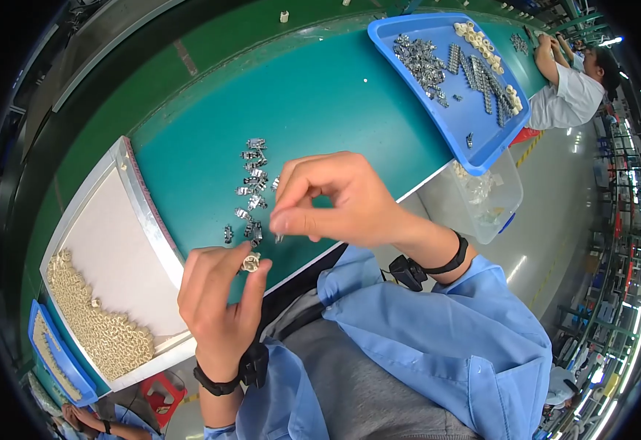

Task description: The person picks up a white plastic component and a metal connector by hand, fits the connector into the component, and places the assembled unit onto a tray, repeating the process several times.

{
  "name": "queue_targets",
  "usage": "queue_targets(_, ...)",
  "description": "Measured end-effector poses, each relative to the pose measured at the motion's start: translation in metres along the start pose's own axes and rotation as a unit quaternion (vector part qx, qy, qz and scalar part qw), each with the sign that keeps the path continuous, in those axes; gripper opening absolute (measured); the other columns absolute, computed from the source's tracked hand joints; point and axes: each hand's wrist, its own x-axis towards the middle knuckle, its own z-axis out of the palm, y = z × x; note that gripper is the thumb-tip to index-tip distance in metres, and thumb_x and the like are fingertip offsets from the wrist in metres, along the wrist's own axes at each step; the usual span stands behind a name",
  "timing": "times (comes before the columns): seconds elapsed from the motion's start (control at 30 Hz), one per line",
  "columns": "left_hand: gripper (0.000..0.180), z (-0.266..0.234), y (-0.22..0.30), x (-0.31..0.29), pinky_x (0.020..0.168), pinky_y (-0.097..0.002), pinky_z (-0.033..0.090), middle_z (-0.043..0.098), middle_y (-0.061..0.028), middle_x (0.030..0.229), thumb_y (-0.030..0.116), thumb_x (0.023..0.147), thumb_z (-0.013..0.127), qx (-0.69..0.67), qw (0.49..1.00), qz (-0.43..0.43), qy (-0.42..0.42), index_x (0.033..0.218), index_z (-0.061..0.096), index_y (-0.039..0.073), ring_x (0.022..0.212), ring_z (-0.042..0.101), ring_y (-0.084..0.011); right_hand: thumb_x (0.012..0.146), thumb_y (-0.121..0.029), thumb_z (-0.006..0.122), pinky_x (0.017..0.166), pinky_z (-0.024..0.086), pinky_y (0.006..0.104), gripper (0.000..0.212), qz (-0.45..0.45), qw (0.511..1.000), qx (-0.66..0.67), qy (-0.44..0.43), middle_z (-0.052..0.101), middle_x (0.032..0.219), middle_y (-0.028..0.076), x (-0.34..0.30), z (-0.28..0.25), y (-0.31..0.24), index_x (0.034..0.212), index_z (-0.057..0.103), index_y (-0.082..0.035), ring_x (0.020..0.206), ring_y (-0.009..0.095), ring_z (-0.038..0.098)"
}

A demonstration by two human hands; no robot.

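Between the thumb and fingers of my left hand (221, 301) is a small cream-coloured round plastic part (251, 262), its hollow end turned upward. My right hand (335, 202) is just above and to the right of it, thumb and index finger pinched together on a small metal piece (279, 237), mostly hidden by the fingertips. Past my hands, a loose row of small shiny metal clips (254, 176) lies on the green tabletop (320, 103). Some of these clips sit right beside my left fingertips.
At left stands a white-framed tray (108, 220) with a heap of cream plastic parts (100, 323). A blue tray (438, 110) at the far right holds metal clips, metal strips and cream parts. Below it is a clear plastic bin (482, 194). A co-worker (573, 88) sits beyond.
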Motion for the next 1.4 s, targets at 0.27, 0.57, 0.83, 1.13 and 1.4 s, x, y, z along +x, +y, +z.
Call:
queue_targets(0.27, 0.034, 0.004, 0.006, -0.003, 0.067, -0.0377, 0.049, 0.065, -0.0138, 0.087, -0.006, 0.073, 0.076, -0.003, 1.0, 0.02, 0.016, 0.106, 0.071, -0.004, 0.077, 0.062, -0.0304, 0.08, -0.006, 0.087, 0.05, 0.043, 0.0287, 0.017, -0.364, 0.912, -0.188, -0.03, 0.069, 0.082, 0.011, 0.013, 0.015, -0.003, 0.088, 0.072, 0.0, 0.06, 0.018, 0.059)
queue_targets(0.57, 0.034, 0.005, 0.004, -0.011, 0.075, -0.0345, 0.051, 0.066, -0.0165, 0.1, -0.007, 0.077, 0.073, -0.115, 0.992, -0.048, -0.005, 0.111, 0.069, -0.007, 0.082, 0.063, -0.0268, 0.082, -0.006, 0.086, 0.052, 0.048, 0.029, 0.017, -0.281, 0.943, -0.166, -0.059, 0.07, 0.081, 0.012, 0.008, 0.014, -0.006, 0.092, 0.074, 0.001, 0.065, 0.021, 0.066)
queue_targets(0.83, 0.028, -0.008, -0.005, -0.027, 0.081, -0.0315, 0.053, 0.067, -0.0171, 0.105, -0.002, 0.088, 0.075, -0.425, 0.891, -0.16, 0.012, 0.115, 0.067, -0.006, 0.09, 0.065, -0.0204, 0.082, -0.002, 0.085, 0.054, 0.051, 0.029, 0.017, -0.25, 0.959, -0.092, -0.097, 0.072, 0.084, 0.013, 0.017, 0.023, -0.019, 0.094, 0.075, 0.002, 0.068, 0.02, 0.068)
queue_targets(1.13, 0.036, -0.001, -0.027, -0.04, 0.077, -0.0291, 0.054, 0.064, -0.0182, 0.108, 0.011, 0.094, 0.075, -0.556, 0.817, -0.144, 0.057, 0.125, 0.065, -0.006, 0.089, 0.066, -0.0208, 0.083, 0.005, 0.079, 0.059, 0.054, 0.0283, 0.016, -0.182, 0.975, -0.042, -0.119, 0.074, 0.087, 0.013, 0.02, 0.029, -0.031, 0.099, 0.076, 0.003, 0.071, 0.018, 0.07)
queue_targets(1.4, 0.037, 0.001, -0.021, -0.04, 0.08, -0.03, 0.05, 0.062, -0.0137, 0.104, 0.014, 0.094, 0.075, -0.625, 0.755, -0.188, 0.07, 0.125, 0.066, -0.004, 0.094, 0.061, -0.0208, 0.082, 0.007, 0.077, 0.059, 0.054, 0.0289, 0.017, -0.246, 0.962, -0.083, -0.087, 0.074, 0.086, 0.013, 0.013, 0.039, -0.027, 0.099, 0.076, 0.003, 0.071, 0.021, 0.07)
